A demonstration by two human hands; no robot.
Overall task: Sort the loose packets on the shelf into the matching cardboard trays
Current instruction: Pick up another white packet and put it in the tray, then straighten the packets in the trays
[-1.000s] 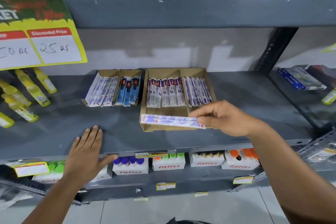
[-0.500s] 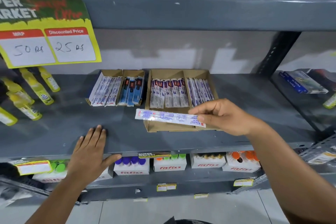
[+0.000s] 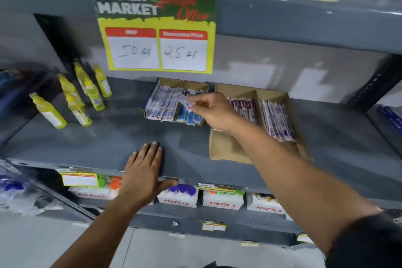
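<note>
Reaching across to the smaller cardboard tray mid-frame, the right hand is pinching the white packet over its white stack, carried over from the bigger tray. Looks like it's about to drop. The left hand is lying flat and empty on the shelf edge.

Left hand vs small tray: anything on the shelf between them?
No. In the head view, bare grey shelf separates the left hand from the small tray; yellow bottles stand off left.
</note>
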